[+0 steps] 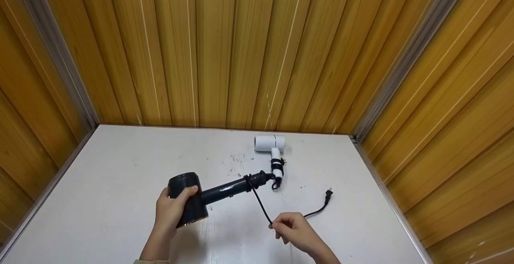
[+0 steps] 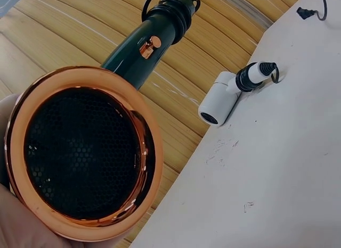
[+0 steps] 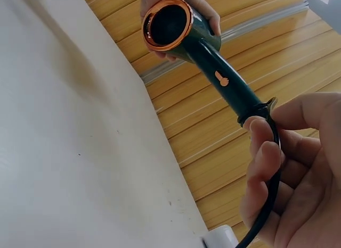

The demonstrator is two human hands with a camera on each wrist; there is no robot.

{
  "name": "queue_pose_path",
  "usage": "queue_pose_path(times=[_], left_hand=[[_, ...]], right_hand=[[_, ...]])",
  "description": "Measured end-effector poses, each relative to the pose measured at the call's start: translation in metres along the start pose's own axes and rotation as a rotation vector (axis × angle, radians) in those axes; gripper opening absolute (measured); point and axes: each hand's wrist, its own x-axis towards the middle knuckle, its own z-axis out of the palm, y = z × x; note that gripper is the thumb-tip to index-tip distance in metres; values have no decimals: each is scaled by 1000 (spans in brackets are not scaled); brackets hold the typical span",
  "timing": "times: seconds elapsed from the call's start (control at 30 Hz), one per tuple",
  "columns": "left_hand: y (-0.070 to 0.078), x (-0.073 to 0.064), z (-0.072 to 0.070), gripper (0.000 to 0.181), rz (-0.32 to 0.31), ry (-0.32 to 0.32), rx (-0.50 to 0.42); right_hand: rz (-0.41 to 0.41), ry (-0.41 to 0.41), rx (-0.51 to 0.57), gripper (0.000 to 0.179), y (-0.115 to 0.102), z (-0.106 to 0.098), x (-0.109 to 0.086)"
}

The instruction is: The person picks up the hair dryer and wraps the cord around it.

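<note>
My left hand (image 1: 170,210) grips the barrel of a dark green hair dryer (image 1: 225,191) with copper-coloured trim, held up over the table. Its handle points right, and black cord is wound in several turns round the handle's end. From those turns a stretch of cord (image 1: 262,207) runs down to my right hand (image 1: 295,230), which pinches it between thumb and fingers. Past that hand the cord's loose end leads to a black plug (image 1: 329,194). In the left wrist view the dryer's round copper-rimmed grille (image 2: 82,152) faces the camera, with a copper switch (image 2: 150,47) on the handle.
Behind, a white hair dryer (image 1: 270,143) lies on the white table (image 1: 132,183), its black cord wrapped round its handle. Wood-look panel walls (image 1: 213,55) enclose the table at the back and both sides, with grey metal strips at the corners.
</note>
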Motion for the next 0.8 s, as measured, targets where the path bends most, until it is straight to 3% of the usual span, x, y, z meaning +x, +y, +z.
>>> queue_pose_path(times=[0.4, 0.8], left_hand=[[0, 0, -2, 69, -12, -49, -66], [0, -2, -1, 74, -11, -86, -51]], right_hand=[[71, 23, 41, 40, 22, 3, 11], [103, 57, 46, 42, 36, 2, 19]])
